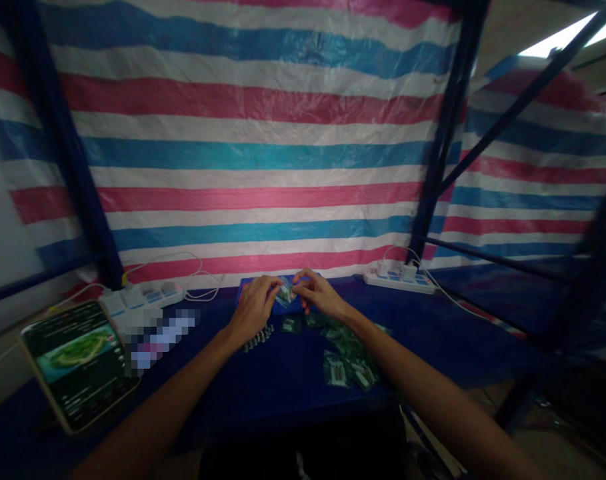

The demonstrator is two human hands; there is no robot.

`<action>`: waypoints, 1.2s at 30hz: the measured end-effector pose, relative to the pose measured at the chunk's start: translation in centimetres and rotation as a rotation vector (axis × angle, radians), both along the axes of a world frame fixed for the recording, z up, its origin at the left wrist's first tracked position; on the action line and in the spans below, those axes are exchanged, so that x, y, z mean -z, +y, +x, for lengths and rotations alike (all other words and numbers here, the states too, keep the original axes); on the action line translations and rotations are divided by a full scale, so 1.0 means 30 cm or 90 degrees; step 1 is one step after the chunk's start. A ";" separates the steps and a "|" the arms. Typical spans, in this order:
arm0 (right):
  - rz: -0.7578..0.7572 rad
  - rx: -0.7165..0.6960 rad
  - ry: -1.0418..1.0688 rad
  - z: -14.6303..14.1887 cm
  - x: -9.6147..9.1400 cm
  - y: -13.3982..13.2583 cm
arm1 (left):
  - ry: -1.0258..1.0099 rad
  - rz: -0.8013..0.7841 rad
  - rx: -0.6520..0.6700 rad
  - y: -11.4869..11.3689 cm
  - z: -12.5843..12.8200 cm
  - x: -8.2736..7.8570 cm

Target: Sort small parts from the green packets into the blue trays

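My left hand (254, 305) and my right hand (317, 291) meet at the far middle of a dark blue table (283, 380). Both pinch a small clear plastic bag (285, 291) with something greenish inside, held over a blue pad (293, 305). Several small metal parts (259, 339) lie in a row just below my left hand. Beside my right forearm lies a pile of similar small green-tinted bags (350, 357).
A tablet (77, 363) with a lit screen leans at the left front. A white power strip (145, 293) with cables lies left, another power strip (399, 276) at right. A striped red, white and blue tarp (263, 133) hangs behind. Dark blue frame posts (445, 133) stand around.
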State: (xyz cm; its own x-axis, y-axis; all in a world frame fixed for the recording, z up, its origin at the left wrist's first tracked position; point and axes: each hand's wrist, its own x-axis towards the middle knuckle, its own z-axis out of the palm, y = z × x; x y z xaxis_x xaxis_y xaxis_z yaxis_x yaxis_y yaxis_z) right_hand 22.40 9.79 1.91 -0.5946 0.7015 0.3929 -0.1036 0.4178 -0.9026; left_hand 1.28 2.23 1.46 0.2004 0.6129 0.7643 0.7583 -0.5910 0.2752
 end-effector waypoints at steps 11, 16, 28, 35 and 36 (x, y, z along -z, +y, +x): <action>0.029 0.017 0.008 -0.010 -0.005 -0.009 | 0.077 -0.004 -0.041 0.015 -0.018 0.001; 0.050 0.035 -0.027 -0.014 0.002 -0.016 | 0.067 -0.017 -0.046 0.029 -0.023 0.014; 0.038 0.062 0.020 -0.013 0.008 -0.003 | 0.104 -0.035 0.036 -0.011 -0.003 0.004; -0.020 0.012 -0.015 -0.016 -0.006 -0.018 | 0.107 -0.010 -0.026 -0.001 -0.011 -0.007; -0.021 0.006 -0.017 -0.016 -0.005 -0.020 | 0.109 -0.007 -0.034 0.000 -0.012 -0.007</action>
